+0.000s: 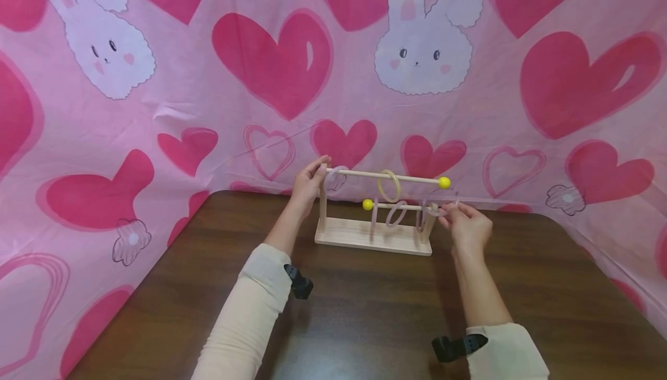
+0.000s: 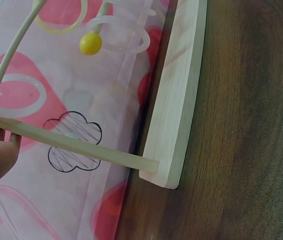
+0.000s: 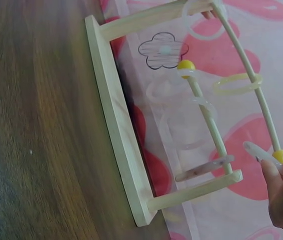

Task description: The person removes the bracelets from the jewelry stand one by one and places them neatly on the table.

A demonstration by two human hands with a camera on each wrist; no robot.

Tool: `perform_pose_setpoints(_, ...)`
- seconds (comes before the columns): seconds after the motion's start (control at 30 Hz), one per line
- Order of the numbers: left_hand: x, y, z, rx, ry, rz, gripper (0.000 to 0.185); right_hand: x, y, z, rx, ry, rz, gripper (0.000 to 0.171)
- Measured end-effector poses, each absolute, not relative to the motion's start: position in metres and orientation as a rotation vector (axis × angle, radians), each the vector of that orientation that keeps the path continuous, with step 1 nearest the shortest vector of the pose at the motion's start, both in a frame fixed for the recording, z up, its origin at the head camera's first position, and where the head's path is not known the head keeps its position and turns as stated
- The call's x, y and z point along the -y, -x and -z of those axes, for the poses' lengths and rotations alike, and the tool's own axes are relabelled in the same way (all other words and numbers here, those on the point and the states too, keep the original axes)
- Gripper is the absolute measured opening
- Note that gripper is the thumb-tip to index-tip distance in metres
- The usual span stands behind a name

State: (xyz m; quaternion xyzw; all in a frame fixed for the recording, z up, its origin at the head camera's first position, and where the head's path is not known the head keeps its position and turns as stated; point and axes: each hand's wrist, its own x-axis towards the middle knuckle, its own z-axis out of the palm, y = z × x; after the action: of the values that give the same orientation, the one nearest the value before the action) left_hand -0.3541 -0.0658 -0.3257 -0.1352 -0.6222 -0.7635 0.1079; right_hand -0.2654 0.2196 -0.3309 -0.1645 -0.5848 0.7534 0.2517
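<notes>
A wooden rack (image 1: 372,235) stands near the table's far edge, with two posts and two rods tipped with yellow balls (image 1: 444,182). A yellow ring (image 1: 389,186) and a clear ring (image 1: 336,178) hang on the upper rod (image 1: 359,175). Several clear rings hang on the lower rod. My left hand (image 1: 318,168) grips the top of the left post (image 2: 76,145), fingers curled round it. My right hand (image 1: 448,211) pinches a clear ring (image 3: 261,155) beside the upper rod's ball end (image 3: 280,156), just above the right post (image 3: 196,192).
The dark wooden table (image 1: 365,310) stretches from the rack toward me. A pink cloth with hearts and bunnies (image 1: 271,67) hangs close behind the rack and wraps both sides. Black camera straps sit on both wrists.
</notes>
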Motion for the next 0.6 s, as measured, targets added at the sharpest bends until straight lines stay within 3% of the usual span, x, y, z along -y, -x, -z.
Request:
perform_pose_setpoints(0.23, 0.066, 0.354, 0.325, 1.83, 0.406, 2.235, 0.036, -0.214, 0.264, 0.334, 1.561, 0.463, -2.137, 0.024)
perform_pose_setpoints(0.6, 0.066, 0.355, 0.325, 1.833, 0.41, 2.254, 0.036, -0.198, 0.261, 0.344, 1.735, 0.387, -2.102, 0.033)
